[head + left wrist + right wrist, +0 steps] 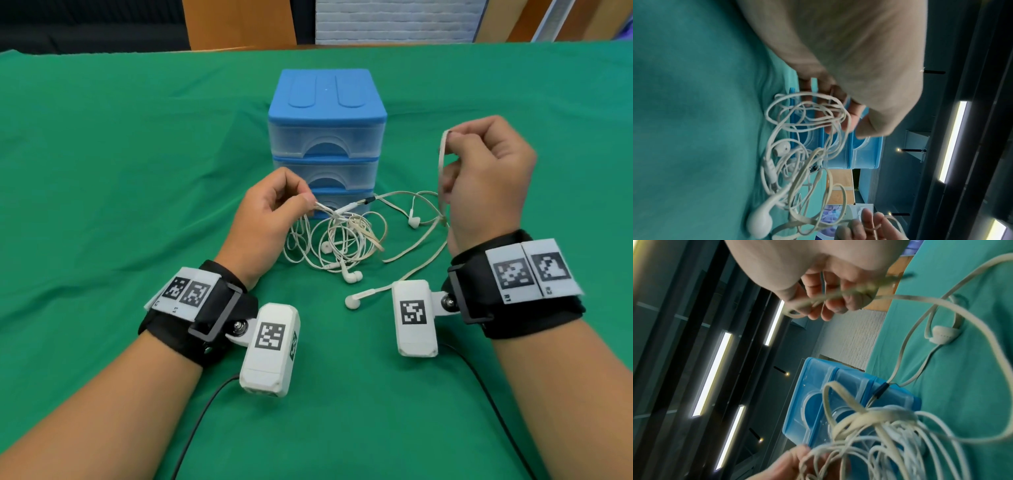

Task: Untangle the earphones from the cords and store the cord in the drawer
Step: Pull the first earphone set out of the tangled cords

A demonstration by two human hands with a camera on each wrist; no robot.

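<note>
A tangle of white earphone wires and a flat cream cord [342,240] lies on the green cloth in front of a blue three-drawer chest [327,137], whose drawers are all shut. My left hand [274,209] pinches a bunch of thin white loops [813,113] and lifts them off the cloth. My right hand [486,178], raised to the right of the chest, grips the flat cream cord [442,161], which hangs down into the tangle [879,426]. White earbuds [352,275] lie loose on the cloth near my wrists.
The green cloth [120,171] covers the whole table. Black cables [202,418] run from the wrist cameras toward the table's near edge. Wooden furniture and a white brick wall stand beyond the far edge.
</note>
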